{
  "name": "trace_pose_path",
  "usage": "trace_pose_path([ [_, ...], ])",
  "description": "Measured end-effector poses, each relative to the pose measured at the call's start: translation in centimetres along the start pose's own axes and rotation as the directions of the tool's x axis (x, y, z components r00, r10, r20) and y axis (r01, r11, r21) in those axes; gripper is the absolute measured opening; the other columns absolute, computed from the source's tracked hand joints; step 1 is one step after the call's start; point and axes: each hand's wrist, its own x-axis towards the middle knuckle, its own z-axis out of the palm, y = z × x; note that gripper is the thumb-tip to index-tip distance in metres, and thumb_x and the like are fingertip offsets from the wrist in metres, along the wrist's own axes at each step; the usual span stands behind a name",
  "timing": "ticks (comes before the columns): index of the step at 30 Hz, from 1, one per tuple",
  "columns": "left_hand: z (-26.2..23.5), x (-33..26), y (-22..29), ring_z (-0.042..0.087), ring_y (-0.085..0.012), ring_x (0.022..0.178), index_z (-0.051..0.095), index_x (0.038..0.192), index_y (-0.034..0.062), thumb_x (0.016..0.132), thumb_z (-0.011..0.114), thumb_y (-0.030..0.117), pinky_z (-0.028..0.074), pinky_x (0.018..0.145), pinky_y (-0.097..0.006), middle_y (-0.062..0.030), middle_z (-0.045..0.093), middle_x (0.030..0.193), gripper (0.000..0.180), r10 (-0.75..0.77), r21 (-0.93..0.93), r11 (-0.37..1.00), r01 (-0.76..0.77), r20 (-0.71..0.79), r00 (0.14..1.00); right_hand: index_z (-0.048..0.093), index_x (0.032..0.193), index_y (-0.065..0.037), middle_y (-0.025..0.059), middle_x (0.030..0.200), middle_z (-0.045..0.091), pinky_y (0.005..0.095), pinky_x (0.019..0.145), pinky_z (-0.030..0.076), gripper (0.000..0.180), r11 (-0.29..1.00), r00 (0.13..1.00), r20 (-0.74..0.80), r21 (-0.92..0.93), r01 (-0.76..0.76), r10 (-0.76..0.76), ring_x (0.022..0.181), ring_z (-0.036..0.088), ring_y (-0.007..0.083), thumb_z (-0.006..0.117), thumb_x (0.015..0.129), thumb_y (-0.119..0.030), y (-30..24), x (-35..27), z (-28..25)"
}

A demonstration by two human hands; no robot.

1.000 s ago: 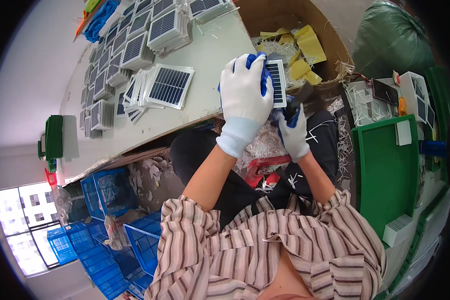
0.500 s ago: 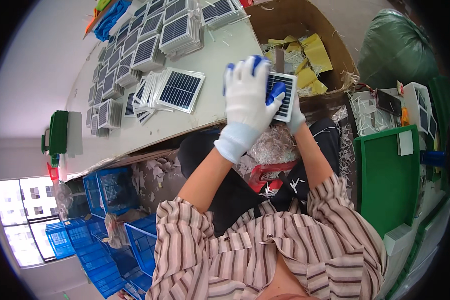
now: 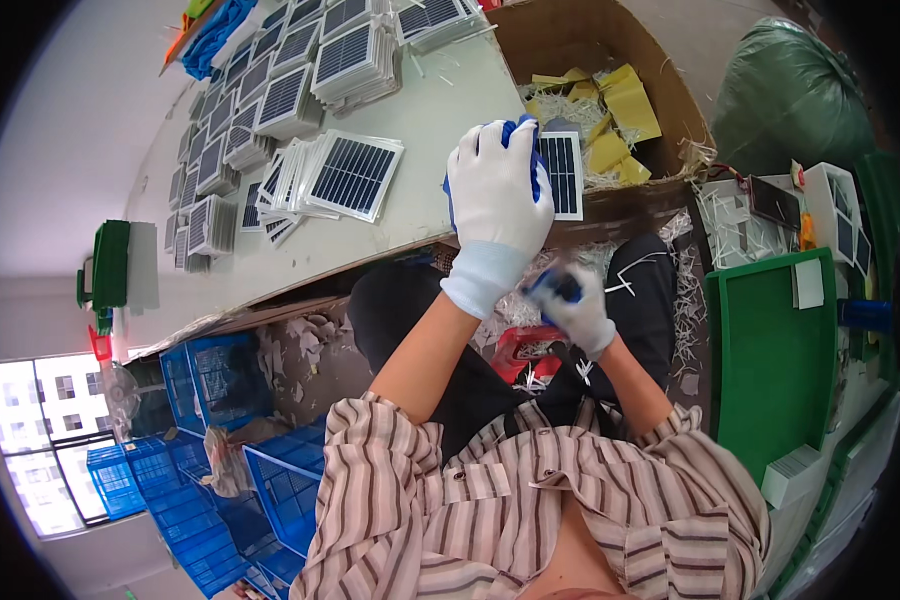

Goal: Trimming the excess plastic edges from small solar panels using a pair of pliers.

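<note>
My left hand (image 3: 498, 190), in a white glove with blue palm coating, is closed on a small solar panel (image 3: 563, 178) at the table's right edge. The panel has dark cells and a white border, and it sticks out to the right of the fingers. Lower down, over my lap, is my gloved right hand (image 3: 578, 308), apart from the panel. Its fingers are smeared by motion, so whatever they hold cannot be made out. Left of my left hand, a fanned pile of similar solar panels (image 3: 355, 175) lies on the pale table (image 3: 360, 248).
Stacked panels (image 3: 288, 100) cover the table's far left. A cardboard box (image 3: 670, 85) with yellow pieces and white strips stands beyond my hands. To the right are a green tray (image 3: 770, 350) and a green sack (image 3: 790, 110); blue crates (image 3: 185, 510) stand lower left.
My right hand has let go of the panel and dropped toward my lap. My left hand keeps hold of the panel, which now stands straighter and slightly lower.
</note>
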Motion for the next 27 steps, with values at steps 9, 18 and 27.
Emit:
trace_pose_path([
  [9, -0.3, 0.0, 0.3, 0.047, -0.0329, 0.106, 0.059, 0.111, 0.0047, 0.074, 0.059, 0.013, 0.037, 0.092, -0.043, -0.0145, 0.054, 0.108, 0.038, 0.015, 0.052, 0.999, -0.017, 0.036, 0.999, 0.047, 0.11, -0.004, 0.0088, 0.096, 0.062, 0.0325, 0.073, 0.05, 0.029, 0.95, 0.859, -0.411, -0.199, 0.24, -0.304, 0.083, 0.062, 0.02, 0.059, 0.084, -0.008, 6.2, 10.9, 1.0],
  [18, -2.3, 0.4, -1.7, 0.045, -0.0316, 0.108, 0.058, 0.11, 0.0042, 0.072, 0.065, 0.02, 0.031, 0.1, -0.042, -0.0143, 0.051, 0.111, 0.041, 0.039, 0.13, 0.99, -0.055, 0.12, 0.992, 0.06, 0.097, -0.001, 0.0025, 0.077, 0.063, 0.0232, 0.053, 0.047, 0.018, 0.924, 0.975, -0.161, 0.373, -0.083, 0.153, 0.062, 0.058, 0.008, 0.063, 0.081, -0.008, 2.6, 8.0, -1.6],
  [27, -0.3, -0.3, -0.8, 0.047, -0.0316, 0.107, 0.058, 0.107, 0.0047, 0.071, 0.061, 0.011, 0.033, 0.097, -0.042, -0.014, 0.053, 0.106, 0.037, 0.032, -0.02, 0.999, -0.031, 0.043, 0.999, 0.061, 0.071, -0.002, 0.0018, 0.065, 0.06, 0.0243, 0.054, 0.047, 0.01, 0.945, 0.924, 0.339, -0.205, 0.256, -0.177, 0.059, 0.056, 0.0075, 0.068, 0.076, -0.007, -0.2, 3.8, -1.6],
])
